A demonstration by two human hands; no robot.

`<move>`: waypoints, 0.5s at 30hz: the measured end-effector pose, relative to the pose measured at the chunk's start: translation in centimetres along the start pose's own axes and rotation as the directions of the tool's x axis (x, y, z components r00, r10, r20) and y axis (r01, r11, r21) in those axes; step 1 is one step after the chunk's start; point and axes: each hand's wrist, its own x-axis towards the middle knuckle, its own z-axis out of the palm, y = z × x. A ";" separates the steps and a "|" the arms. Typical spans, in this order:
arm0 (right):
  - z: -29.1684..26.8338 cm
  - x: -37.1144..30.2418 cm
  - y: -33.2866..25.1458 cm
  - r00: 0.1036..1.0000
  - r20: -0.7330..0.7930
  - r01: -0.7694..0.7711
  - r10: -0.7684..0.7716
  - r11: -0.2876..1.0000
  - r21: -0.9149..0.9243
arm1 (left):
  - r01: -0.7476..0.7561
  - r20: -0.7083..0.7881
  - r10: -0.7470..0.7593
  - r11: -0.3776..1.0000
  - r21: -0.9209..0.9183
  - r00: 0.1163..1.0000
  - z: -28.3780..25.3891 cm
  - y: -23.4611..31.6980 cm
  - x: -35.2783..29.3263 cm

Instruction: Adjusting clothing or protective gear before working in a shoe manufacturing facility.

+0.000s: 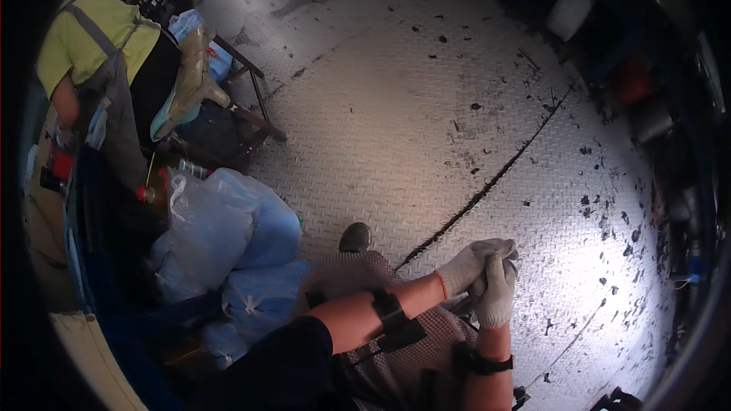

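My left hand (462, 270) and my right hand (496, 293) meet in front of me at the lower right, both in off-white knit gloves. Their fingers are closed and pressed together at the tips. Something small and greyish may lie between them, but the gloves hide it and I cannot make out what it is. Black straps circle both forearms. Below the hands is my lap, covered by a brown checked cloth (343, 274), with a dark shoe (355, 237) showing beyond it.
Clear plastic bags with blue contents (221, 221) are piled at my left. Beyond them a person in a yellow shirt (99, 30) bends forward beside a dark wooden chair frame (255, 118). Dark scraps dot the metal tread-plate floor (381, 106), crossed by a black seam. Shadowed equipment lines the right.
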 end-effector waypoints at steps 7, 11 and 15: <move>-7.8 1.7 10.5 0.965 -0.195 0.055 -0.176 0.860 -0.507 | 0.435 -0.149 -0.419 0.755 0.491 0.896 -0.3 -3.7 1.3; -3.1 -4.1 3.7 0.989 0.057 -0.096 0.135 0.894 -0.438 | 0.308 -0.181 -0.251 0.833 0.460 0.951 -3.6 -2.2 -3.1; -4.2 -11.4 -1.6 0.995 0.098 0.101 -0.036 0.573 -0.813 | -0.005 -0.071 0.055 0.826 0.563 0.996 -1.8 3.6 -8.2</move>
